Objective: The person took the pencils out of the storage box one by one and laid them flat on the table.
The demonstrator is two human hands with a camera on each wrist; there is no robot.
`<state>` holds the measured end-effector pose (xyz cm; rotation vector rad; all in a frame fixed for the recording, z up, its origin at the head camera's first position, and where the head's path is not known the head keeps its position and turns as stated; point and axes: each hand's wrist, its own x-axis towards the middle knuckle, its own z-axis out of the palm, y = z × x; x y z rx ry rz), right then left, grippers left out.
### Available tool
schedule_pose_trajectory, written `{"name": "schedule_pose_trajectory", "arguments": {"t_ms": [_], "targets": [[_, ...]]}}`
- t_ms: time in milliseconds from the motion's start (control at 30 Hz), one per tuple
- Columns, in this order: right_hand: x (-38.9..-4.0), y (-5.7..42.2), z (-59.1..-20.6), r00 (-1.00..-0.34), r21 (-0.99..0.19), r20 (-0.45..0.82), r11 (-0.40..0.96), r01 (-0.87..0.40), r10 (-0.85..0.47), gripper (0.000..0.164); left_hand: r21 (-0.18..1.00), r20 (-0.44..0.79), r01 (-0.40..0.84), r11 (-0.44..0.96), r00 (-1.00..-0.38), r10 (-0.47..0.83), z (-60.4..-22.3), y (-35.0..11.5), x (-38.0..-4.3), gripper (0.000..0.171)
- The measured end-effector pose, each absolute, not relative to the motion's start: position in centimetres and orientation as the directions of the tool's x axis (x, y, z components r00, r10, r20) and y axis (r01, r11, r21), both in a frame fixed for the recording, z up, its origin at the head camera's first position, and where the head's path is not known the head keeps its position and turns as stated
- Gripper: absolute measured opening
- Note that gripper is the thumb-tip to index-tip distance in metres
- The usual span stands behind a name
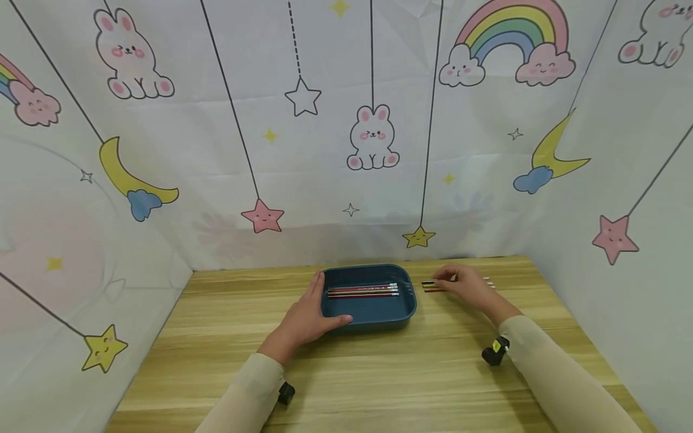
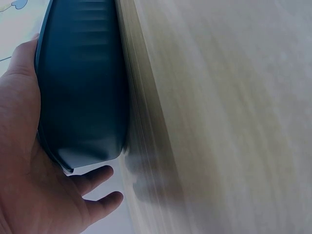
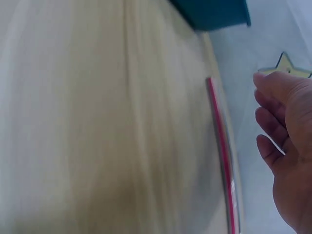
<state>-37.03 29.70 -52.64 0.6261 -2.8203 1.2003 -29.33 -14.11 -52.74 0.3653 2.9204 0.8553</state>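
Note:
A dark blue plastic bin (image 1: pixel 379 320) stands on the table, with several striped pencils (image 1: pixel 363 292) lying side by side in it, white ends to the right. At its left front corner, my left hand (image 1: pixel 308 319) rests against the bin, fingers along the left side and thumb over the front rim. My right hand (image 1: pixel 464 285) is over a few more pencils (image 1: pixel 431 291) right of the bin, thumb near the fingertips. In the right wrist view a red pencil (image 3: pixel 222 131) lies on the table beside the loosely bent fingers, and no pencil shows between them.
The wooden table (image 1: pixel 373 373) ends at the back against a white cloth (image 1: pixel 325 180) printed with rabbits, stars and moons. More cloth hangs along both sides. Small black cameras (image 1: pixel 494 352) sit at both wrists, under the sleeves.

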Motion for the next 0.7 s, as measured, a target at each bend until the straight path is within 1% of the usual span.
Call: {"name": "schedule_pose_trajectory", "arguments": {"t_ms": [100, 233, 467, 700], "targets": [[-36.9, 28.7, -51.9, -0.921, -0.711, 0.156, 0.608, -0.355, -0.356, 0.022, 0.541, -0.005, 0.204, 0.816, -0.969, 0.246, -52.7, -14.1, -29.3, 0.135], [-36.9, 27.6, -51.1, -0.922, -0.733, 0.144, 0.588, -0.343, -0.359, 0.020, 0.540, -0.003, 0.206, 0.816, -0.969, 0.246, -52.8, -14.1, -29.3, 0.136], [-36.6, 25.3, -49.8, -0.889, -0.757, 0.190, 0.514, -0.403, -0.416, 0.022, 0.537, -0.010, 0.198, 0.820, -0.970, 0.241, -52.7, -14.1, -29.1, 0.136], [-36.1, 22.9, -48.7, -0.866, -0.760, 0.160, 0.500, -0.415, -0.475, 0.026, 0.544, -0.009, 0.198, 0.815, -0.970, 0.241, -52.5, -14.0, -28.9, 0.136]]}}
